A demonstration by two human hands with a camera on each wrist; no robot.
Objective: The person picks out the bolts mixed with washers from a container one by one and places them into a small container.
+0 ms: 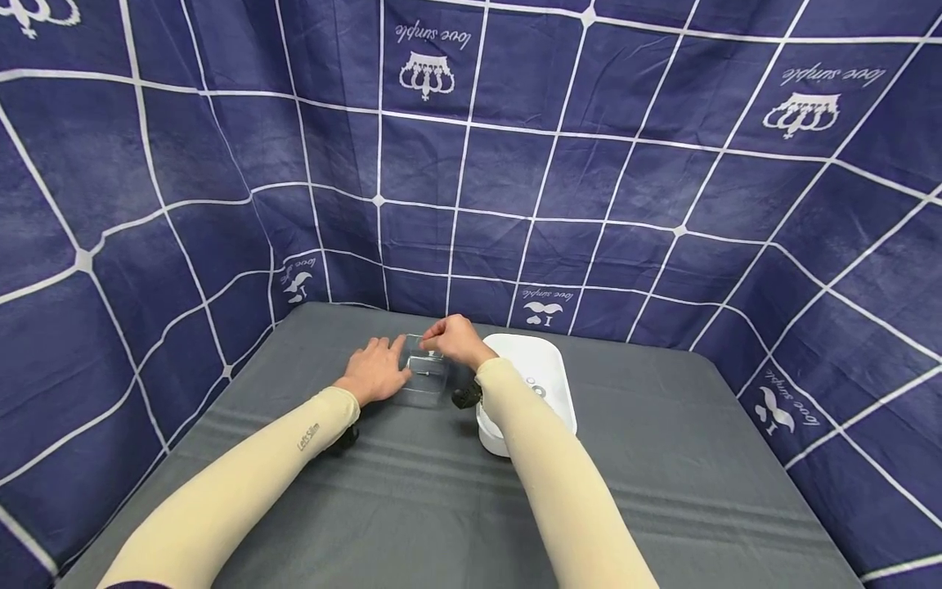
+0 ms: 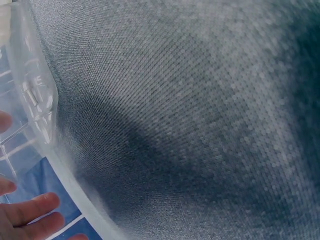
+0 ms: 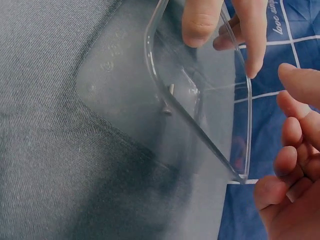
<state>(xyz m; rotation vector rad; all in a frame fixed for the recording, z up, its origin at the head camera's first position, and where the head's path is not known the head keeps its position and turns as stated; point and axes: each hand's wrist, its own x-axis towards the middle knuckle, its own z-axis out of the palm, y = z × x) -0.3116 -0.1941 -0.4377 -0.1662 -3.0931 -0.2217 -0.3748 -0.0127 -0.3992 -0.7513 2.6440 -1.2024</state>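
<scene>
A clear plastic box point(image 1: 425, 398) lies on the grey cloth, and a small metal screw point(image 3: 168, 102) shows through its wall in the right wrist view. My left hand point(image 1: 375, 370) rests at the box's left end with its fingers spread and fairly straight. Above the box's far right part is my right hand point(image 1: 455, 342), its fingers loosely curled. The right wrist view shows a gap between its thumb and fingertips, with nothing visible there. Close to my right forearm stands a white bin point(image 1: 557, 372) holding several small rings point(image 1: 539, 391).
The grey cloth point(image 1: 412, 499) covers the work surface. Behind it and at both sides hangs a blue curtain point(image 1: 500, 164) with white grid lines, meeting the surface just beyond the box and bin. My right forearm crosses over the bin's left side.
</scene>
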